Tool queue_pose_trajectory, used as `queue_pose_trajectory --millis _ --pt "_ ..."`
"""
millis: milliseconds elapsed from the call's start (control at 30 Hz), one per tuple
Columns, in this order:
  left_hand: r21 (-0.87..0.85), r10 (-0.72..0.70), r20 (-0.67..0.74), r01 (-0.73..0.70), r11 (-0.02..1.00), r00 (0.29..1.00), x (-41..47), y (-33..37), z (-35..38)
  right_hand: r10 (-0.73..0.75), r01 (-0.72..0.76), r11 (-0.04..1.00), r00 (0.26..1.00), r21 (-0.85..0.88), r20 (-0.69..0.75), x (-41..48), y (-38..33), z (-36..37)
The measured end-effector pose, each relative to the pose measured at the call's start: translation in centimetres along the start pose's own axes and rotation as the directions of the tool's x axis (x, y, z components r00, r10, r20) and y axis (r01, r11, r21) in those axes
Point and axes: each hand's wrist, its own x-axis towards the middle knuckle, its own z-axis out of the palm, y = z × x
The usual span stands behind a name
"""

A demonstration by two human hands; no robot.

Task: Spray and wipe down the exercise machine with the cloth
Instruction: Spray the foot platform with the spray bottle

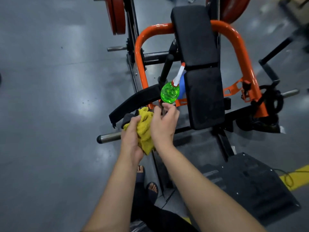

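Note:
In my left hand (132, 136) is a bunched yellow cloth (144, 129), held against the black padded handle (133, 102) on the machine's left side. My right hand (164, 124) lies over the cloth's right edge. Its thumb and forefinger are curled just below the green spray bottle (169, 93), and I cannot tell what they hold. The bottle has a white and red nozzle and stands beside the black seat pad (204, 99). The machine has an orange tube frame (139, 47) and a black back pad (194, 36).
Red weight plates (116, 14) hang at the far left and far right of the machine. A steel peg (108, 138) sticks out left of my hands. A black footplate (250, 185) lies at the lower right, by a yellow floor line (299, 173). My sandalled feet (147, 183) stand on grey floor.

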Motion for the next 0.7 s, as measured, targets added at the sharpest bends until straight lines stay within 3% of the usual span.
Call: queue_pose_trajectory --millis 100,200,400,700 --pt "-0.009 0.025 -0.02 -0.025 1.0 0.999 1.6 1.0 1.9 0.115 -0.121 0.992 0.986 -0.039 -0.124 3.5 -1.7 0.9" --pt "-0.003 0.014 -0.002 -0.015 1.0 1.0 2.6 1.9 3.3 0.086 -0.123 0.975 0.978 -0.187 -0.191 8.1 -2.3 0.7" --pt "0.002 -0.122 0.098 0.122 0.993 0.988 4.4 3.2 4.3 0.183 -0.179 0.941 0.983 -0.289 -0.013 16.0 -3.2 0.6" --pt "0.028 -0.11 0.209 0.107 0.994 0.972 5.6 3.8 9.3 0.173 -0.079 0.85 0.976 -0.52 0.134 16.5 -2.1 -2.9"
